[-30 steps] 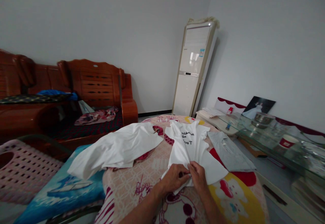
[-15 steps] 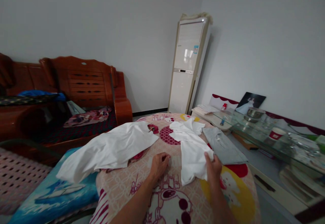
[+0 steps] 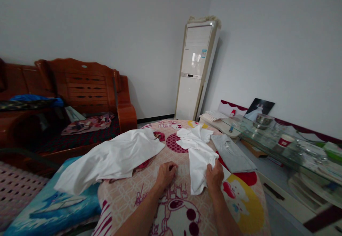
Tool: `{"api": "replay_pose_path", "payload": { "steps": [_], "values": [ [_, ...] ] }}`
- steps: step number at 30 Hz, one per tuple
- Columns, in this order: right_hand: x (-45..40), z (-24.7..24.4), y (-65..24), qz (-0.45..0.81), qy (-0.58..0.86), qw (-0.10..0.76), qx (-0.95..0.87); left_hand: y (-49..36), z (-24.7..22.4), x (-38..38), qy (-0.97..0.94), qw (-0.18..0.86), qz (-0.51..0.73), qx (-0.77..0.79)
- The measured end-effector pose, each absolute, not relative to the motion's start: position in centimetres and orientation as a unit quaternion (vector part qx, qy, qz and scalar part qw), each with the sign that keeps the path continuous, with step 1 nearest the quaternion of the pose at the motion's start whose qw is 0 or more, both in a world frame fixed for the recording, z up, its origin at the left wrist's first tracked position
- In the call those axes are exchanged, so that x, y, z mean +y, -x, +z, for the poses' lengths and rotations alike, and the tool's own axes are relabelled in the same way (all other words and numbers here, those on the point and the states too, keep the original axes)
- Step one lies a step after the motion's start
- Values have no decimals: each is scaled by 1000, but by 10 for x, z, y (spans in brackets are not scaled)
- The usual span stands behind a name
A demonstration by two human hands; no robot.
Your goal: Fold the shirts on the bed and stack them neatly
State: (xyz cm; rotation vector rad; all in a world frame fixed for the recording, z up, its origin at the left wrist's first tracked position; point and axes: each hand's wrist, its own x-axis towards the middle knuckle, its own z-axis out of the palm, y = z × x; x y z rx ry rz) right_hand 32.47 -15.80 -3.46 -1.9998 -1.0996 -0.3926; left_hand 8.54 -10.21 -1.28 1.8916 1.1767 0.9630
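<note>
A white shirt (image 3: 197,157) lies partly folded on the round table, its sleeves toward the far side. My right hand (image 3: 214,176) is closed on the shirt's right edge and bunches the cloth under the fingers. To the left of that shirt, my left hand (image 3: 166,174) rests on the patterned tablecloth (image 3: 184,193), its fingers curled in and no cloth visible in them. Another white garment (image 3: 114,155) spreads over the table's left side and hangs past the edge. A folded grey shirt (image 3: 232,154) lies at the right edge.
A wooden sofa (image 3: 88,86) with cloths on it stands at the left. Below the hanging garment is a blue cushion (image 3: 61,200). On the right, a glass-topped cabinet (image 3: 256,139) carries a paper cup (image 3: 285,141) and metal bowls. A tall air conditioner (image 3: 193,72) stands in the corner.
My right hand has moved left with the shirt's right edge, folding it inward over the shirt. My left hand has stayed nearly in place. The view has shifted slightly.
</note>
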Motion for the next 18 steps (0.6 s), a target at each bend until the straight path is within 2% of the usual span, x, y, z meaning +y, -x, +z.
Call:
{"api": "replay_pose_path", "payload": {
  "steps": [7,13,18],
  "values": [
    [-152,-41,-334,-124,776,374,-493,-86,-14,-101,-728,359,364,458],
    [-150,-49,-317,-83,689,446,-566,-87,-11,-102,-727,357,360,462],
    [-150,-51,-309,-50,653,470,-591,-87,-10,-103,-723,365,362,461]
  ]
}}
